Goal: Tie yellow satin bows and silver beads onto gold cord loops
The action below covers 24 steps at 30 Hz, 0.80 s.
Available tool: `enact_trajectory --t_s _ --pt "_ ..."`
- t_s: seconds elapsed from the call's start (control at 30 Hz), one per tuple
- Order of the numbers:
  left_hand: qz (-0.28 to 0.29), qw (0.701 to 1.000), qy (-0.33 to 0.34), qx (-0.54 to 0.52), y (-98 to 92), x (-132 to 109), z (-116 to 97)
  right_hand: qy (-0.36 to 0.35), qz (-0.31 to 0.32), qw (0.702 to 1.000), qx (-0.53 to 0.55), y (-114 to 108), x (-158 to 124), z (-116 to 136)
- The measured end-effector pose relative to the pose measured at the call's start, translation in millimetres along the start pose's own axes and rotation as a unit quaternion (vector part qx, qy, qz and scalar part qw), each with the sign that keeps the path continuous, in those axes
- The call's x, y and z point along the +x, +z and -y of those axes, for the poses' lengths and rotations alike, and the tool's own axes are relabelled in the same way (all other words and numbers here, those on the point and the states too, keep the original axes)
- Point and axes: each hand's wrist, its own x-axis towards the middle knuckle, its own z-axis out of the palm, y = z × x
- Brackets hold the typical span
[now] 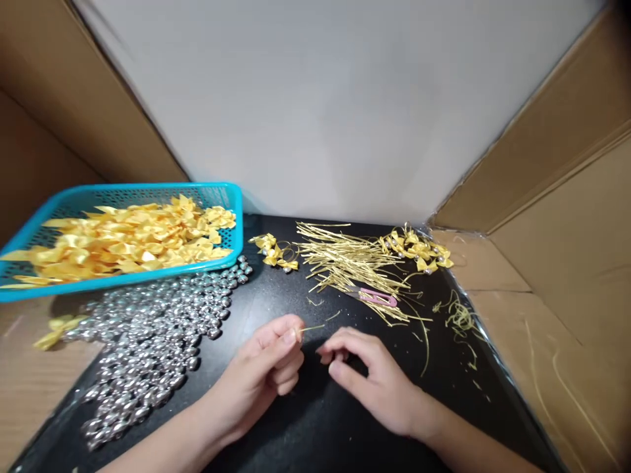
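Note:
My left hand (263,368) is closed in a pinch, with thumb and forefinger on a thin gold cord (312,328). One end of the cord sticks out to the right, and the rest is hidden by the fingers. Just right of it, my right hand (372,374) hovers low over the black tabletop (305,440), fingers curved and thumb a little apart, with nothing visible between them. Beyond the hands lies a loose pile of cut gold cords (345,256). Pink-handled thread snips (377,297) rest on that pile.
A turquoise basket (239,223) of yellow ribbon bows (133,240) stands at the left. Many silver beads (152,341) spread before it. Finished-looking bows with beads lie in two clusters, left (276,253) and right (419,249) of the cords. Tangled cord scraps (461,318) lie at the right edge.

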Motion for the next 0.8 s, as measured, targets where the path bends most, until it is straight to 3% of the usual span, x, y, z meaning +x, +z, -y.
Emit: enact_trajectory --t_s 0.07,0.1,0.17,0.27,0.33,0.37,0.43,0.5,0.57,0.63,0.73,0.8 --pt "0.003 0.999 0.038 -0.005 6.4 -2.0 -11.1 0.039 0.019 0.997 0.063 10.5 -10.4 8.0" --pt "0.010 0.998 0.061 0.005 8.7 -2.7 -16.0 0.064 0.077 0.986 0.137 17.7 -15.2 10.0" --pt "0.027 0.992 0.113 0.053 12.5 -3.7 -24.2 0.119 0.179 0.930 0.299 35.5 -20.0 8.8" --pt "0.037 0.955 0.190 0.223 18.9 -6.3 -31.4 0.178 0.156 0.841 0.487 63.2 -10.6 0.0" --pt "0.062 0.892 0.220 0.390 23.7 -10.2 -31.5 0.204 0.102 0.794 0.564 75.3 3.1 -3.4" --pt "0.097 0.853 0.232 0.457 25.2 -12.6 -29.6 0.194 0.083 0.785 0.583 78.7 10.0 -3.5" --pt "0.152 0.777 0.271 0.547 23.9 -17.3 -21.3 0.164 0.031 0.776 0.608 81.0 21.0 -1.6" --pt "0.191 0.696 0.326 0.611 15.4 -20.4 -7.8 0.188 -0.020 0.777 0.601 80.0 26.9 0.1" --pt "0.200 0.625 0.333 0.677 1.3 -21.0 9.3 0.218 -0.059 0.785 0.577 78.9 28.3 -0.4" --pt "0.180 0.534 0.323 0.761 -13.6 -19.4 28.4 0.237 -0.086 0.791 0.558 78.9 26.1 -2.1" --pt "0.153 0.489 0.316 0.798 -28.1 -14.9 56.9 0.244 -0.102 0.806 0.530 79.4 17.6 -4.1" --pt "0.174 0.465 0.318 0.808 -30.4 -12.1 73.1 0.214 -0.095 0.829 0.507 78.4 9.5 -5.7"
